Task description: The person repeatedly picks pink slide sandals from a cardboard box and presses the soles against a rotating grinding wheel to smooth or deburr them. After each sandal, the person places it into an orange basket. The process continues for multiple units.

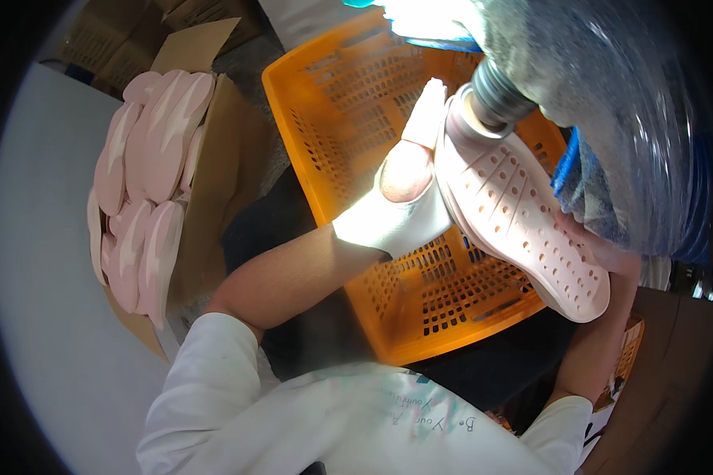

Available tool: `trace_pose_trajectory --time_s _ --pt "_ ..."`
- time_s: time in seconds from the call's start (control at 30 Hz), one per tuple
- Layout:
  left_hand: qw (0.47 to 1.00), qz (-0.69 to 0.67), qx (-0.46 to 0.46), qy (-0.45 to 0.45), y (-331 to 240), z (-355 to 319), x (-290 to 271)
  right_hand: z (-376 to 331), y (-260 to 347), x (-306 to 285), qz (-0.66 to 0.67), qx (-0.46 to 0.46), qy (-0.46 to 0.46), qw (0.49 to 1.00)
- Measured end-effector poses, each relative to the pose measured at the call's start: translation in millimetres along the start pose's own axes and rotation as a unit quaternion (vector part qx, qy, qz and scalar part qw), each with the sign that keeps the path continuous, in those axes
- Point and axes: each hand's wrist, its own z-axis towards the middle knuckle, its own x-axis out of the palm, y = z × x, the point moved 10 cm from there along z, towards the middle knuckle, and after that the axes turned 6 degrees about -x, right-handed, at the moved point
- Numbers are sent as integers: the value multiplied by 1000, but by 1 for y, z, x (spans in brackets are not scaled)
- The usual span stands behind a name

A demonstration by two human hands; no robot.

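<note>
A pink perforated shoe sole is held at a slant in front of me, its upper end against a dark ribbed nozzle. My left hand, in a white glove with some skin bare, is closed on the sole's left edge near the top. Strong light washes out its fingertips. Along the lower right edge, my right hand grips the same sole; most of its fingers are hidden behind it. Where the nozzle meets the sole, I cannot tell whether it presses in or only touches.
An orange slotted crate stands beneath my hands. To the left, a cardboard box holds several pink soles beside a pale panel. Plastic-wrapped equipment hangs at upper right, under a bright lamp. More cartons sit behind.
</note>
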Motion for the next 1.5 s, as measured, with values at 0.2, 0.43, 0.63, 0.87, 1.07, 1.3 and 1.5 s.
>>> trace_pose_trajectory --time_s 0.2,0.43,0.63,0.87,1.07,1.3,1.5 --pt "999 -33 -29 25 -5 -2 23 -21 -3 10 33 -32 -16 999" --pt "998 -27 2 54 -20 1 52 -41 -9 38 245 100 -63 962" --pt "997 -51 26 49 -15 16 51 -31 7 41 423 40 -156 892" --pt "990 48 133 1 -23 16 49 -1 3 52 370 -19 -106 923" --pt "995 -1 93 -42 -19 6 20 44 -9 70 314 -193 -142 918" --pt "979 18 79 -186 -35 1 -22 103 -11 85 370 -429 -97 818" --pt "985 -88 143 -40 -61 24 38 128 -43 86 427 -270 -123 854"
